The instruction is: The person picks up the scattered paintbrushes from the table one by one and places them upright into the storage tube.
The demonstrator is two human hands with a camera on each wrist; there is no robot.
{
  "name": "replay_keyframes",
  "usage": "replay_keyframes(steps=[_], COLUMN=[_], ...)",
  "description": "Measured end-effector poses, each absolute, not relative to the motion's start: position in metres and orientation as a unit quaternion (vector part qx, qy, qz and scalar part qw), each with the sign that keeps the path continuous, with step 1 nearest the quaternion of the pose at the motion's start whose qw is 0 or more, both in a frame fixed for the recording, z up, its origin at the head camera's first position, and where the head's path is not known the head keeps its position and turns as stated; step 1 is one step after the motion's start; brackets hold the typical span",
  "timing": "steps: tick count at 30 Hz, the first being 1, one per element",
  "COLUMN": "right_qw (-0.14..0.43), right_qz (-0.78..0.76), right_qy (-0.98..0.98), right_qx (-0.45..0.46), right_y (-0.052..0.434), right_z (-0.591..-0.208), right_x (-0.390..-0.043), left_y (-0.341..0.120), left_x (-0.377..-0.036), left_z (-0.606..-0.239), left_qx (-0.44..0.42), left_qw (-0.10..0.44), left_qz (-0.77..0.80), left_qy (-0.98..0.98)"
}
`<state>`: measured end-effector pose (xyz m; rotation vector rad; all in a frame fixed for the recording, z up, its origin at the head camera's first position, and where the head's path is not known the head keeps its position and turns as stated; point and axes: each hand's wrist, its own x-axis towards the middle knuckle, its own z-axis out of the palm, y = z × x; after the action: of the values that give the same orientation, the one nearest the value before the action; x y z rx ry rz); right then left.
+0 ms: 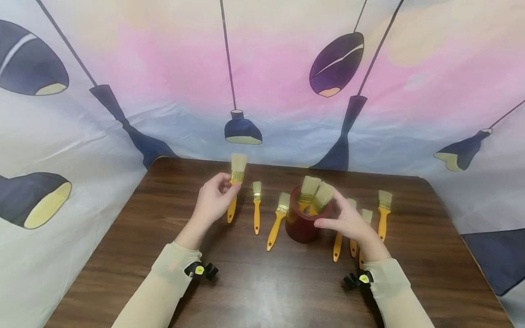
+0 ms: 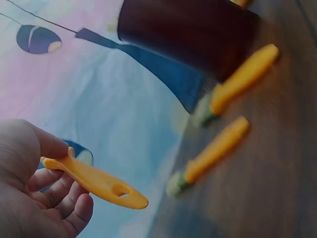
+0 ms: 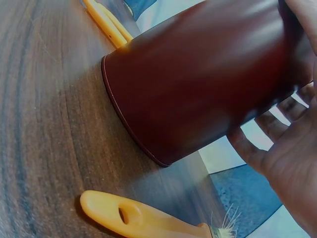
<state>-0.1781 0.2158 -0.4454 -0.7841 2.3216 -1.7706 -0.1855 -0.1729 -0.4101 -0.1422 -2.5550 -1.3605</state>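
Observation:
My left hand (image 1: 213,198) pinches a paintbrush (image 1: 237,175) near the top of its yellow handle, bristles up. In the left wrist view the handle (image 2: 106,186) of this paintbrush slants down from between thumb and fingers. A dark red cylindrical cup (image 1: 301,230) stands on the table, and two paintbrushes (image 1: 310,187) rise from it with bristles upward. The right hand (image 1: 348,221) grips the cup near its rim, thumb in front and fingers round the far right side. Seen from the right wrist, those fingers (image 3: 270,129) lie along the cup's wall.
Left of the cup, a small paintbrush (image 1: 256,209) and a wider one (image 1: 276,225) lie on the brown wooden table (image 1: 262,291). Several more lie to its right, partly under the right hand, with one paintbrush (image 1: 383,214) farthest right. A lamp-patterned cloth (image 1: 270,68) hangs behind.

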Motion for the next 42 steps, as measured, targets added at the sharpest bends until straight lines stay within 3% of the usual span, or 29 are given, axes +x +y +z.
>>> replay_keyframes(steps=[12,20,31,42], right_qw=[0.052,0.052,0.052,0.059], right_qz=[-0.557,-0.569,-0.588,-0.596], right_qy=[0.788,0.779,0.762,0.753], right_qx=[-0.257,-0.260,-0.266,-0.271], right_y=[0.213,0.214,0.217,0.216], right_z=[-0.450,-0.447,-0.447,-0.447], right_x=[-0.181,-0.182,-0.179,-0.181], left_y=[-0.107,-0.066,-0.038,-0.041], left_x=[-0.191,-0.186,-0.180,-0.186], left_z=[-0.358,-0.350,-0.376,-0.391], left_qx=[-0.128,-0.162,-0.183,-0.193], left_qw=[0.187,0.222,0.168,0.130], left_qz=[-0.664,-0.707,-0.631,-0.575], left_qy=[-0.712,-0.652,-0.735,-0.785])
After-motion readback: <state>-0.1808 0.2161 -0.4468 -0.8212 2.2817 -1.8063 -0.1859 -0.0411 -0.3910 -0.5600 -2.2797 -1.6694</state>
